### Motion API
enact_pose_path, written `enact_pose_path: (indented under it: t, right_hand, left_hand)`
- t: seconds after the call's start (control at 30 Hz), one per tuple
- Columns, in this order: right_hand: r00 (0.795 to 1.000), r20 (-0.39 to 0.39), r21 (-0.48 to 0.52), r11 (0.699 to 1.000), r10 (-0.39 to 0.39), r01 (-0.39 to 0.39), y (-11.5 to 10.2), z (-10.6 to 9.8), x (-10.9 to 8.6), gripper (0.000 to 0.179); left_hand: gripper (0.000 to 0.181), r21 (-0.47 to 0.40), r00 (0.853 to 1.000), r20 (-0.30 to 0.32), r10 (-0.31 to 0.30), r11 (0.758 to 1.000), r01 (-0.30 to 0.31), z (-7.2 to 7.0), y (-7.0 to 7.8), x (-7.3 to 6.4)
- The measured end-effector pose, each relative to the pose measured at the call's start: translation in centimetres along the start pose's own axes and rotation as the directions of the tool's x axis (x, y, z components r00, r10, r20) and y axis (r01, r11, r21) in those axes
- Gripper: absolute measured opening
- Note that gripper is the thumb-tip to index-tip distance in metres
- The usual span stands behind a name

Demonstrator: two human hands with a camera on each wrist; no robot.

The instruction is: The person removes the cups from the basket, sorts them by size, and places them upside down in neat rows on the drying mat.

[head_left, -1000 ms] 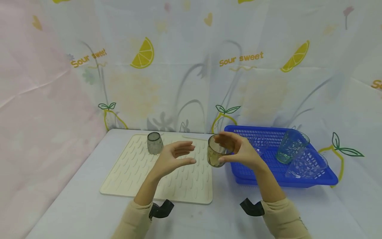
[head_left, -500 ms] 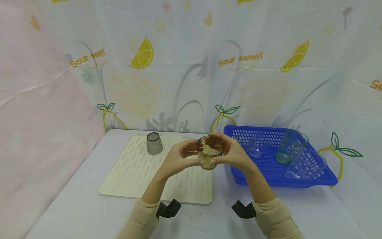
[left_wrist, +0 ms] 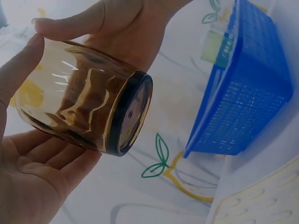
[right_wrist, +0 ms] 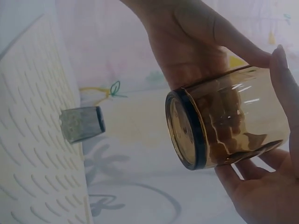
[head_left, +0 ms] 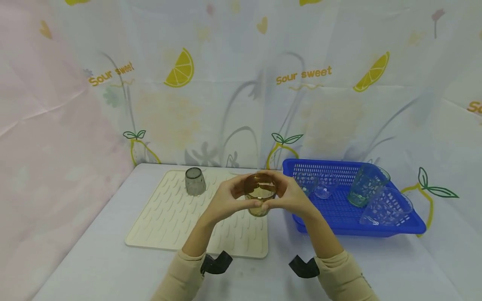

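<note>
Ridged cream mat (head_left: 177, 225), perforated blue basket (head_left: 361, 230), and here's my amber glass (right_wrist: 219, 128), wavy-walled, translucent, dark and thick at its base, upright in the air before the mat's right edge, left hand (head_left: 226, 200) and right hand (head_left: 295, 198) both wrapped round it, thumbtips meeting. I can't clearly separate the clear glasses (head_left: 324, 190) overlapping at the basket's left end.

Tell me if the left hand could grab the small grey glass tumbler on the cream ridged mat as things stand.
Probably not: the left hand holds the round amber glass tumbler together with the right hand. Nothing visible otherwise blocks its way to the grey tumbler.
</note>
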State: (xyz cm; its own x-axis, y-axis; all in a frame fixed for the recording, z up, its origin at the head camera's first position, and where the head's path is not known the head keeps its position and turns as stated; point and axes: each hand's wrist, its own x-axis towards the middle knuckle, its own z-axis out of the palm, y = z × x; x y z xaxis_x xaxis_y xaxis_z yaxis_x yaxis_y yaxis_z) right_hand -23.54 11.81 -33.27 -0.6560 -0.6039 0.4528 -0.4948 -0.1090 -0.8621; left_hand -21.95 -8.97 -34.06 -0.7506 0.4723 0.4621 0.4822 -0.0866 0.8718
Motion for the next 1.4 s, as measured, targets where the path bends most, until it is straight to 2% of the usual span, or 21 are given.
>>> enact_pose_path:
  t: [0.17, 0.3, 0.43, 0.53, 0.63, 0.73, 0.97, 1.1, 1.4]
  right_hand:
    - [1.000, 0.002, -0.012, 1.000, -0.026, 0.026, 0.3, 0.2, -0.1, 0.087]
    - [1.000, -0.009, -0.009, 1.000, -0.001, 0.001, 0.4, 0.4, -0.3, 0.094]
    - [0.999, -0.011, 0.034, 0.999, 0.042, -0.042, 0.6, 0.6, -0.6, 0.102]
    - [0.999, -0.007, 0.074, 0.996, 0.054, -0.053, 1.0, 0.6, -1.1, 0.096]
    - [0.997, -0.014, 0.101, 0.992, 0.079, -0.077, 1.5, 0.8, -1.6, 0.083]
    - [0.995, -0.010, 0.126, 0.987, 0.097, -0.095, 2.1, 1.3, -2.0, 0.076]
    - [0.997, 0.058, 0.225, 0.972, 0.055, -0.067, 3.5, 2.5, -2.1, 0.062]
    - [0.998, 0.041, 0.259, 0.964, 0.044, -0.053, 3.6, 2.7, -2.3, 0.062]
    - [0.993, -0.024, 0.252, 0.962, 0.112, -0.103, 3.5, 1.9, -3.5, 0.060]
  left_hand:
    - [0.073, -0.028, 1.000, 0.004, -0.009, 1.000, 0.009, 0.1, 0.0, 0.0]
    - [0.068, 0.004, 1.000, -0.025, -0.011, 1.000, 0.012, 0.3, -0.1, -0.1]
    - [0.059, 0.037, 0.998, -0.057, 0.014, 0.999, -0.012, 0.5, 0.0, 0.0]
    - [0.058, 0.040, 0.997, -0.063, 0.037, 0.999, -0.035, 0.5, 0.0, 0.1]
    - [0.057, 0.043, 0.997, -0.063, 0.047, 0.998, -0.044, 0.5, 0.2, 0.2]
    - [0.057, 0.041, 0.997, -0.064, 0.042, 0.998, -0.040, 0.5, 0.3, 0.3]
    - [0.057, 0.002, 0.998, -0.057, 0.028, 1.000, -0.028, 0.8, 0.6, 0.4]
    - [0.062, -0.023, 0.999, -0.041, 0.019, 1.000, -0.020, 0.7, 0.6, 0.3]
    - [0.069, -0.028, 1.000, -0.008, -0.012, 1.000, 0.012, 0.2, 0.5, -0.2]
